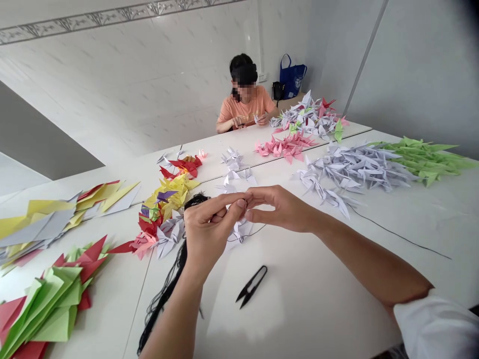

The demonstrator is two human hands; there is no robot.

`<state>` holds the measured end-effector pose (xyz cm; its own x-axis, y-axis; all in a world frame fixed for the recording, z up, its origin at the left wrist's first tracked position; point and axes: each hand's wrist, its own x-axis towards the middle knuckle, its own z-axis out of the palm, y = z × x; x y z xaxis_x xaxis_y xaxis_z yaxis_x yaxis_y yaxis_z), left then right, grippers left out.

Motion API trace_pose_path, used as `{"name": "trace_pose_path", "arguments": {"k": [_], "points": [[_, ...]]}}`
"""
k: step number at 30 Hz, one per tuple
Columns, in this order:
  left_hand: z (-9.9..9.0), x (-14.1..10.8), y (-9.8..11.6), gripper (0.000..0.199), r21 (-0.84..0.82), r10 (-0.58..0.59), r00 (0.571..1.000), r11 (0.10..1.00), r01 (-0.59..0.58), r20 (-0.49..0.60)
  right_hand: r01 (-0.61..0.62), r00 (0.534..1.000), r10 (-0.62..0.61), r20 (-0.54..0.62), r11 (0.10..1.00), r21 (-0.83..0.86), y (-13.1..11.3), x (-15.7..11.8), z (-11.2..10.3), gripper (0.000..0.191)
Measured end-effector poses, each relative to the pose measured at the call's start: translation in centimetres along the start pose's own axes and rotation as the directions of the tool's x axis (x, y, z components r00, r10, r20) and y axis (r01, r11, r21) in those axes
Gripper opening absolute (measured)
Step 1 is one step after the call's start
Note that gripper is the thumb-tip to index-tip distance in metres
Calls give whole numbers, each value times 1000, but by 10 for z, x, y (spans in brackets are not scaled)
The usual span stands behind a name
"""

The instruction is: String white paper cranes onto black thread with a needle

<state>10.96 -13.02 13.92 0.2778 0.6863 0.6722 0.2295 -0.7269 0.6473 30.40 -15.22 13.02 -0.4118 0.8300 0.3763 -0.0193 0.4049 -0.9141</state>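
Your left hand [208,232] and right hand [279,209] pinch a small item, too small to tell, fingertip to fingertip just above a white paper crane [241,230], black thread [178,264] beside your left wrist; blue tote bag [292,77] past the table's far edge, contents hidden.

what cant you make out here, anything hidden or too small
Head view:
What the fingertips pinch: hidden by the left hand and right hand.
Crane below them: partly hidden by the hands.
Small white piece held by the co-worker: too small to identify.
Right sleeve: cut off by the frame edge.
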Motion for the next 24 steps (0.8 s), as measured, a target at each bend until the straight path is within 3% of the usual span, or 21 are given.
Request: {"name": "trace_pose_path", "arguments": {"k": [3,9,13,16,19,21,24], "points": [[-1,1,0,14,18,4,1000,1000,-4,1,-11,996,11,-89,1000,1,-2,0,0,25],[-1,2,-4,12,56,39,999,998,-41,36,84,951,-85,-298,996,-15,-7,-3,-13,22],[-2,5,-10,14,76,19,982,996,-34,188,186,896,-168,-411,983,4,-6,-2,-15,24],[-7,10,-24,18,234,-86,955,972,19,283,251,840,-199,-505,967,36,-13,-4,-18,31],[-10,15,-49,25,493,-262,903,868,66,340,323,749,-213,-628,944,65,-30,-10,-27,28],[-8,15,-67,28,563,-326,858,825,54,397,418,658,-249,-711,906,70,-44,-16,-37,21],[-1,10,-89,28,595,-369,795,804,12,482,538,390,-303,-870,842,-52,-60,-27,-55,23]]}}
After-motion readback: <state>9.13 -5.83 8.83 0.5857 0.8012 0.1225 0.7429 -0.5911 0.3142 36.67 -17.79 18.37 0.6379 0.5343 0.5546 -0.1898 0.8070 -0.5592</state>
